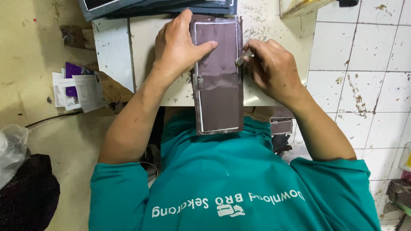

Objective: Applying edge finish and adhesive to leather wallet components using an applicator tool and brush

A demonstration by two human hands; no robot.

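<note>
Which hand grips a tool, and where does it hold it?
The right hand pinches a small marking tool near its tip; the left hand presses the brown sheet.

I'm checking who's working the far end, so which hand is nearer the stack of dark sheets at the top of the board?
Left. The left hand presses flat on the brown sheet, fingertips almost touching the stack of dark sheets. The right hand sits lower at the sheet's right edge, holding a small tool.
</note>
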